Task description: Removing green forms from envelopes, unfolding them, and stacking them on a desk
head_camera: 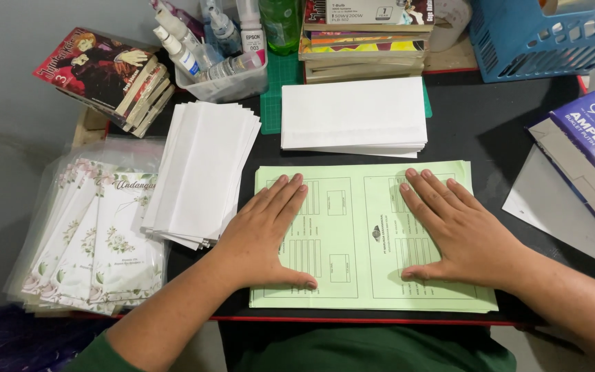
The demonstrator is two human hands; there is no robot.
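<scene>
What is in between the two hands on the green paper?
Only bare green paper, printed with form boxes and a small logo, lies between the left hand and the right hand. The head view shows it.

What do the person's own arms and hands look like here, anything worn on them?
Both hands are bare: the left hand and the right hand show no gloves, rings or watch. The forearms are bare too. A dark green sleeve shows at the left arm near the picture's lower edge; no sleeve is visible on the right arm. Fingernails look short and unpainted.
</scene>
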